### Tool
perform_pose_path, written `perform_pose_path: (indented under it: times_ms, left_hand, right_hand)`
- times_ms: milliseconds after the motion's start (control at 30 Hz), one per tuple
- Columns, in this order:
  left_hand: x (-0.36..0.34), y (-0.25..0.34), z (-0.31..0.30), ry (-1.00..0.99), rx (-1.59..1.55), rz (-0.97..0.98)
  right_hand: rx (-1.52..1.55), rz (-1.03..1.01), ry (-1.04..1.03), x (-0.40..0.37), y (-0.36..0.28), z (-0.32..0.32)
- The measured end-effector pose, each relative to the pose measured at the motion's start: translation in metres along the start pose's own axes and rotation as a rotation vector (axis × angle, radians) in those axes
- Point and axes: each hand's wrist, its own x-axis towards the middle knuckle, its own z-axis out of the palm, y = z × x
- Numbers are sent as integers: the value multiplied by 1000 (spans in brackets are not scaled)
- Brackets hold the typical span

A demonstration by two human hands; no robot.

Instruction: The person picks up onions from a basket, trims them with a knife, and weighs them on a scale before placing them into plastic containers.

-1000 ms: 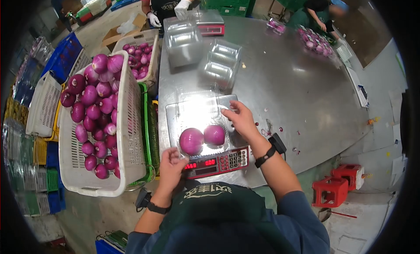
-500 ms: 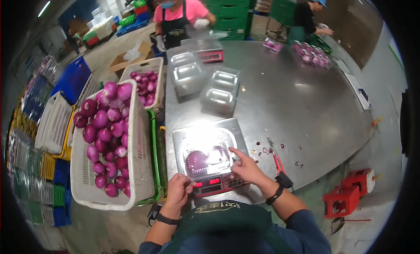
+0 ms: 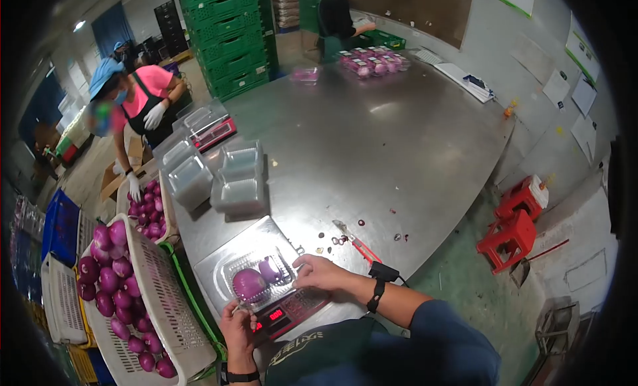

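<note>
A clear plastic container [image 3: 230, 278] rests on the metal plate of a red digital scale [image 3: 290, 315], with two red onions [image 3: 250, 284] in it. My right hand [image 3: 322, 274] has its thumb and fingers closed at the container's right edge. At the near left corner, my left hand [image 3: 239, 325] pinches the container's rim, close to the lit red display. Beside the scale on the left stands a white crate [image 3: 169, 299] filled with red onions. Stacked empty clear containers [image 3: 239, 187] sit just beyond the scale.
Red-handled scissors-like tool [image 3: 362, 248] and onion scraps lie right of the scale. Across the steel table [image 3: 319, 140] are packed onions [image 3: 372, 62]. A co-worker in pink [image 3: 156, 84] reaches into another onion crate [image 3: 166, 210]. Red stools [image 3: 508, 240] stand at the right.
The view has swung right, shifting the scale leftward in it. My right hand's pointing finger has drawn in to the container's edge. The co-worker in pink now bends over the onions.
</note>
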Motion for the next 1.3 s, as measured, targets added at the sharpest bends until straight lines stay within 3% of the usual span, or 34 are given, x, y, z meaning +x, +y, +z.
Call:
perform_pose_path:
  times_ms: [133,200,267,333,400,433,500,533,600,633,733,767,800,867,900,933,1033,1067,1133,1200,1267,1300]
  left_hand:
    - [12,-8,34,-13,43,-60]
    - [17,-15,60,-39,55,-138]
    - [23,-20,79,-106,98,-140]
    - [27,-22,100,-126,244,-130]
    - [33,-28,103,-163,294,-100]
    - [34,-31,99,-160,326,-122]
    - [30,-21,102,-139,366,-184]
    - [29,-18,100,-123,358,-173]
    - [28,-12,89,-43,389,-122]
    - [20,3,94,12,396,-152]
    - [-4,57,103,138,595,-164]
    - [0,54,80,135,522,26]
    - [2,50,53,133,447,211]
    - [-12,81,35,260,505,370]
    - [-28,101,36,376,610,424]
    - [-41,118,34,492,715,477]
    - [-59,135,-44,610,917,761]
    - [-44,127,-113,591,761,925]
    - [-72,139,-143,694,903,802]
    - [-81,137,-166,772,913,845]
    - [-84,130,-210,807,1137,793]
    - [-86,128,-222,818,1138,642]
  right_hand:
    - [-253,-17,11,3,-8,-41]
    - [-79,-146,26,24,15,-49]
    - [80,64,36,7,-11,-60]
    - [186,-12,131,37,32,-89]
    - [385,30,298,28,9,-110]
    - [467,-80,89,31,0,-135]
    - [539,34,215,51,9,-192]
    - [580,59,432,59,-3,-217]
    - [639,-28,531,93,-3,-300]
    - [811,-96,564,109,-4,-342]
    - [384,-169,964,110,-66,-384]
    - [197,-214,1074,106,-89,-380]
    - [194,-209,1070,98,-112,-368]
    - [148,-420,964,85,-158,-323]
    - [146,-417,954,79,-173,-303]
    - [138,-500,801,72,-187,-283]
    - [41,-711,490,37,-225,-208]
    - [-53,-833,352,21,-236,-182]
    - [-222,-1122,198,-16,-260,-131]
    - [-356,-1359,-10,-59,-288,-90]
    - [-404,-1446,-204,-100,-308,-54]
    - [-440,-1514,-301,-116,-317,-39]
